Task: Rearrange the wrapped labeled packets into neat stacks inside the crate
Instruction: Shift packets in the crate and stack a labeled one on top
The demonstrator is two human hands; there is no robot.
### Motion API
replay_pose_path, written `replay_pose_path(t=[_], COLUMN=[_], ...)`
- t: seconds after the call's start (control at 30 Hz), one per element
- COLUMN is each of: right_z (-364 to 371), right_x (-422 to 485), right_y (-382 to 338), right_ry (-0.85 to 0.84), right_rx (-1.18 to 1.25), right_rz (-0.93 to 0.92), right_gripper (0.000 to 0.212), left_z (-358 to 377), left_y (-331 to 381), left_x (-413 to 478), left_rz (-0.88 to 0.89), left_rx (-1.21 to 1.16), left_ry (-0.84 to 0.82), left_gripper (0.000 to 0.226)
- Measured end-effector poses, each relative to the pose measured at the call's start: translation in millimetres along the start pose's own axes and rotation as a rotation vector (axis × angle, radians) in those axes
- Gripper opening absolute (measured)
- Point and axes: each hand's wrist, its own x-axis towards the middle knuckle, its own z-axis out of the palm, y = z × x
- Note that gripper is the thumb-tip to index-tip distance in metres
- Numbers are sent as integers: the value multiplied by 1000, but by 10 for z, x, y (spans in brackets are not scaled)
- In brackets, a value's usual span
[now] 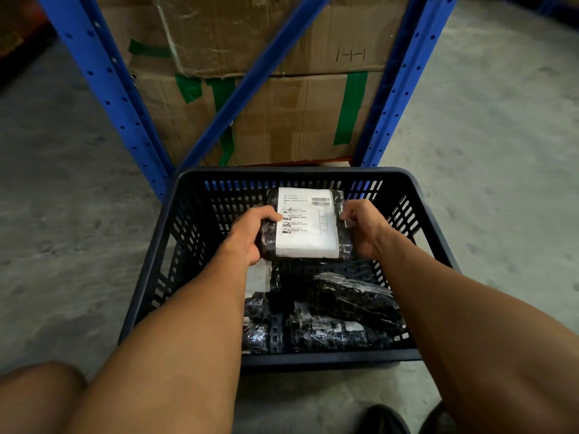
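Observation:
A dark slotted plastic crate stands on the floor in front of me. Over its far half I hold a black wrapped packet with a white printed label facing up. My left hand grips its left edge and my right hand grips its right edge. Below it, on the crate's floor, lie several other black wrapped packets, some tilted, one showing a white label edge. My forearms hide part of the crate's near corners.
Right behind the crate rises a blue metal rack with a diagonal brace, holding stacked cardboard boxes patched with green tape. Grey concrete floor lies on both sides. My knee and dark shoes are at the bottom edge.

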Motion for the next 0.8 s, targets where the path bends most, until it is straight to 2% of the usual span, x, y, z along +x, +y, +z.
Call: replay_pose_path(t=[0.1, 0.23, 0.3, 0.4, 0.5, 0.53, 0.6, 0.67, 0.8], right_z=[4, -66, -104, -108, -63, -31, 59, 192, 542], right_x=[53, 97, 119, 172, 246, 269, 296, 320, 390], right_y=[33, 75, 85, 99, 134, 150, 200, 264, 468], right_ry=[12, 19, 20, 27, 41, 34, 55, 66, 75], right_rx=[-14, -20, -4, 22, -29, -70, -164, -210, -225], right_rz=[-2, -17, -27, -81, -66, -47, 5, 26, 32], right_gripper=[18, 27, 31, 27, 24, 26, 46, 52, 61], left_z=[43, 58, 70, 99, 98, 79, 9, -103, -405], left_y=[12, 18, 12, 21, 48, 61, 76, 88, 95], left_x=[8, 28, 36, 57, 80, 83, 97, 125, 177], left_rz=[71, 67, 65, 55, 46, 35, -7, -16, 6], left_rx=[-2, -15, -6, 12, 100, 146, 233, 305, 425], left_ry=[-35, -46, -52, -44, 15, 44, 99, 150, 256], left_gripper=[52, 73, 77, 71, 55, 49, 40, 37, 45])
